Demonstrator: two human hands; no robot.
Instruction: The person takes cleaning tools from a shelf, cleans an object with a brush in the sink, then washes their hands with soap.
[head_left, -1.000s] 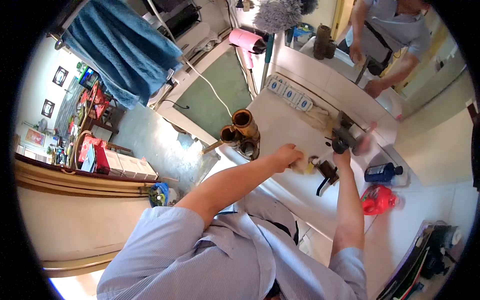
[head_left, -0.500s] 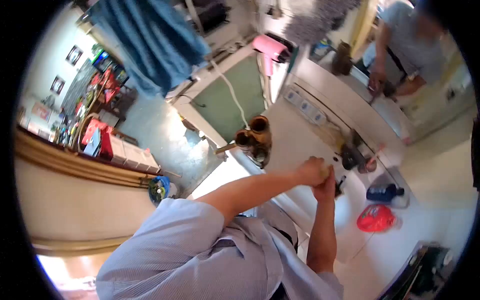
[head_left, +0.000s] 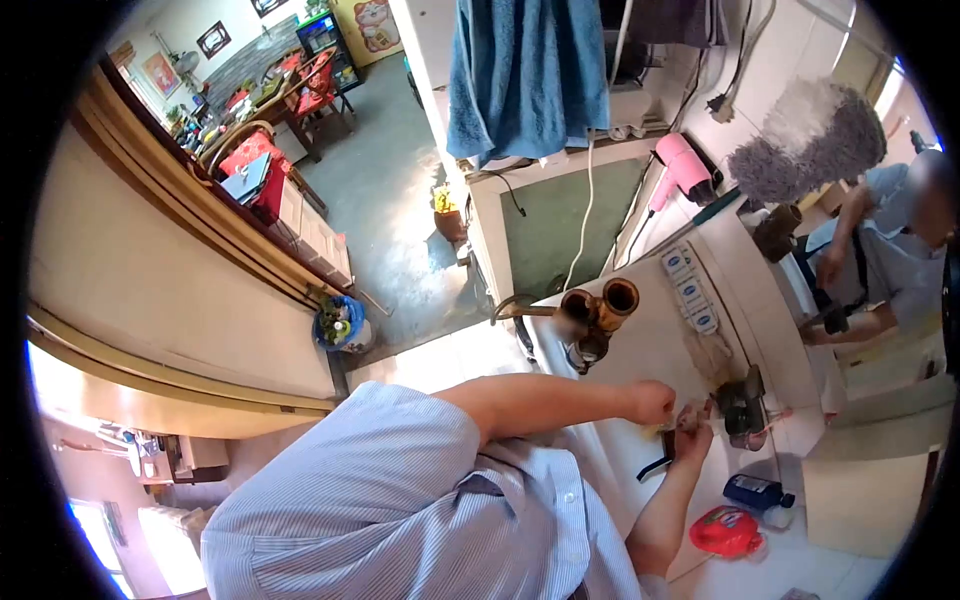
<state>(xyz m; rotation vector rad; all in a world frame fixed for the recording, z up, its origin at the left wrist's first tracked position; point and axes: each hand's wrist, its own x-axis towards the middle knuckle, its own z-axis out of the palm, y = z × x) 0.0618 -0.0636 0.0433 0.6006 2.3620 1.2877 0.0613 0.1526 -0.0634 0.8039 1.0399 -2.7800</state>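
My left hand (head_left: 650,402) is closed in a loose fist above the white sink counter; whatever it may hold is hidden. Close beside it, my right hand (head_left: 692,440) has its fingers curled together around a small pale thing, too blurred to name. A yellowish bit shows between the hands. Just below them is a thin black bar (head_left: 655,467), bent at one end. Past my right fingers stands a dark, cup-like object (head_left: 742,412). A dark blue bottle (head_left: 757,492) and a red plastic pack (head_left: 725,532) lie nearer my right forearm.
Brown bamboo-like tubes (head_left: 605,310) stand at the counter's left end. A white power strip (head_left: 690,290) runs along the back ledge below a mirror (head_left: 890,250). A pink hair dryer (head_left: 683,168) and a blue towel (head_left: 530,80) hang beyond. A doorway opens left.
The view has swung left. My hands, pressed together earlier, are now slightly apart, and the right one is nearer the dark cup-like object.
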